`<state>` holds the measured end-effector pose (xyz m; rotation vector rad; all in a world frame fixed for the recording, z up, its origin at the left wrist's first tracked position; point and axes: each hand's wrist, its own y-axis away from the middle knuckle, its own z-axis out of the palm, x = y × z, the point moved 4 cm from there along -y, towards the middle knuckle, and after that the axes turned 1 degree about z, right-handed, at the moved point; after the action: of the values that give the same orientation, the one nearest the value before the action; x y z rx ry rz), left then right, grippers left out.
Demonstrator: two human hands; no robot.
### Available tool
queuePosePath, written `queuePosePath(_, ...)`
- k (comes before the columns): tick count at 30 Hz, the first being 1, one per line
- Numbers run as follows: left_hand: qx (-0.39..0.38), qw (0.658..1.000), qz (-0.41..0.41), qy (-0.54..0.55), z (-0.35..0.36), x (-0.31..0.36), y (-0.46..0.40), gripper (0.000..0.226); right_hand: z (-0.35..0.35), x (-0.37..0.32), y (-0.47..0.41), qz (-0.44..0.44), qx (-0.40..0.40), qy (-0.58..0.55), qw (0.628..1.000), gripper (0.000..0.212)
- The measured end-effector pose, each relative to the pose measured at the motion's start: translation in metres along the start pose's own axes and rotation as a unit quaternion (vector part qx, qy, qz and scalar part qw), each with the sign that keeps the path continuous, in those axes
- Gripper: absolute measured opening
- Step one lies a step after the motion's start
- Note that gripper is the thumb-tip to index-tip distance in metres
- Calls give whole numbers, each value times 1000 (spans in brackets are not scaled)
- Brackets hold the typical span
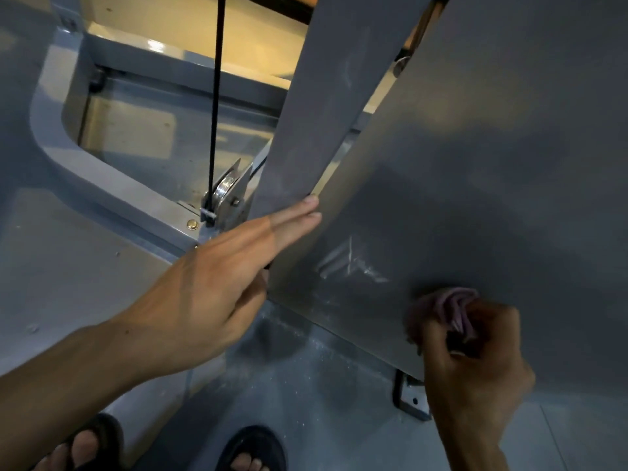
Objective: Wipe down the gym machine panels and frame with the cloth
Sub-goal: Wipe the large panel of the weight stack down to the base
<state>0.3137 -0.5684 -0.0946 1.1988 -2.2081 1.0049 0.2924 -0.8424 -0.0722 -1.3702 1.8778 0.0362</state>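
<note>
Down low, cloth [445, 309] against grey panel [475, 164]

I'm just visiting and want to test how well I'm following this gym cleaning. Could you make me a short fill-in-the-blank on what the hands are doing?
1. The right hand grips a bunched purple ____ against the grey panel.
2. The left hand lies with its fingers ____ along the panel's edge.
3. A black cable runs down to a metal ____ near the frame.
4. The person's feet wear dark ____.

Missing words: cloth; straight; pulley; sandals
</note>
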Motion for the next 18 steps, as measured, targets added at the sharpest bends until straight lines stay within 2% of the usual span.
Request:
queuePosePath(4,16,999,-25,38,3,0,0,80,14,-8,6,-21,-10,-19,1000,37)
queuePosePath(7,37,994,-67,72,3,-1,2,74,43,-42,7,-103,-31,-38,993,46)
queuePosePath(9,46,993,-83,75,3,-2,5,68,62,-78,6,-175,-43,-56,982,34)
queuePosePath(11,55,990,-101,75,4,-5,9,67,74,-107,3,-218,-56,-86,970,17)
queuePosePath(12,62,989,-115,76,3,-7,12,65,77,-114,3,-235,-60,-92,966,15)
queuePosePath(14,66,985,-139,77,2,-11,18,68,75,-112,5,-230,-68,-95,966,19)
queuePosePath(18,57,984,-150,73,-2,-17,25,67,48,-53,10,-111,-40,-68,991,35)
